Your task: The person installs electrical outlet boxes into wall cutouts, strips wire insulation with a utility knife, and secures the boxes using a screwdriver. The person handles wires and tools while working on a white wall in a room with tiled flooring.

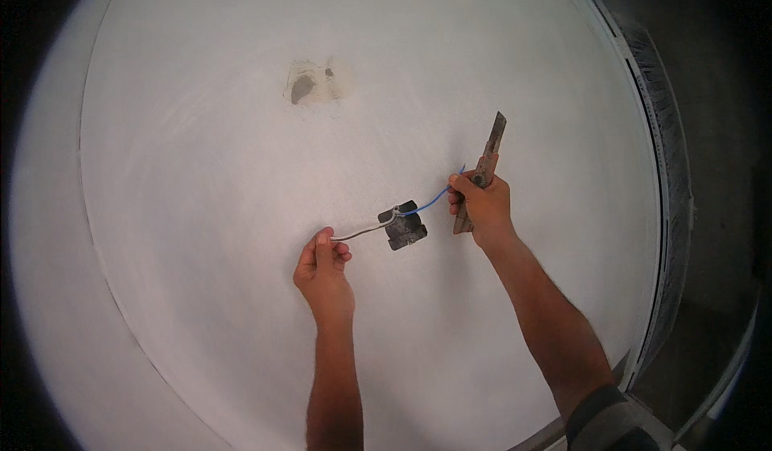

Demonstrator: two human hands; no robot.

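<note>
Left hand (323,268) pinches grey wire (362,230); right hand (481,203) grips knife (485,170) and blue wire (430,202). Keep blade angled off the insulation.

Wall: white plaster wall (201,210) fills most of the view, evenly lit.
Patch: rough grey patch (315,83) high on it, above centre.
Frame: white window frame (643,97) along the right edge.
Beyond frame: dark.
</note>
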